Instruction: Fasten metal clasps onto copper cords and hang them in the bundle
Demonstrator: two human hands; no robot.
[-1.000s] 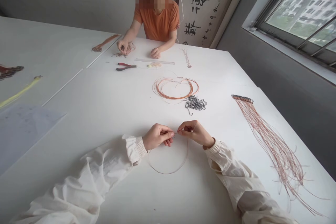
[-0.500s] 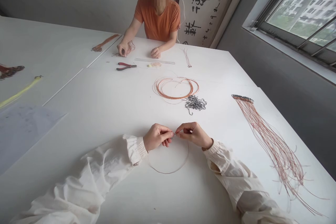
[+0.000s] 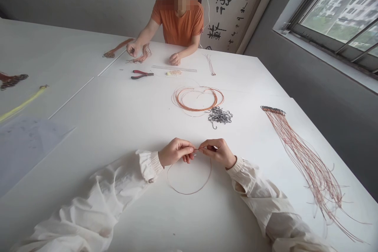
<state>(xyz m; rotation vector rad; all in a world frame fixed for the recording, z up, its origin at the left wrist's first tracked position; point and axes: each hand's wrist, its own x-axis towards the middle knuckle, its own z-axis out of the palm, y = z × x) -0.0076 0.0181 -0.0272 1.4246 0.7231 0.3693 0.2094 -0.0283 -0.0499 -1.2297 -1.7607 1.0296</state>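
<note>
My left hand (image 3: 177,152) is closed in a pinch on a small fish hook (image 3: 195,154), most of it covered by the fingers. Facing it, my right hand (image 3: 219,151) pinches the reddish fishing line (image 3: 190,194) close to the hook. The line hangs below both hands in one wide loop over the white table. Just beyond my hands lie a heap of dark fish hooks (image 3: 220,115) and a coil of orange line (image 3: 195,109).
To my right lies a bundle of hooked lines (image 3: 307,157). Across the table (image 3: 132,102) a person in an orange shirt (image 3: 180,21) sits near pliers (image 3: 142,75), a clear ruler (image 3: 174,69) and more line bundles. A plastic sheet (image 3: 29,149) lies at left.
My hands stay almost in place, with a short piece of reddish line now showing between the fingertips. The other person's hand has lifted off the bundle and moved left.
</note>
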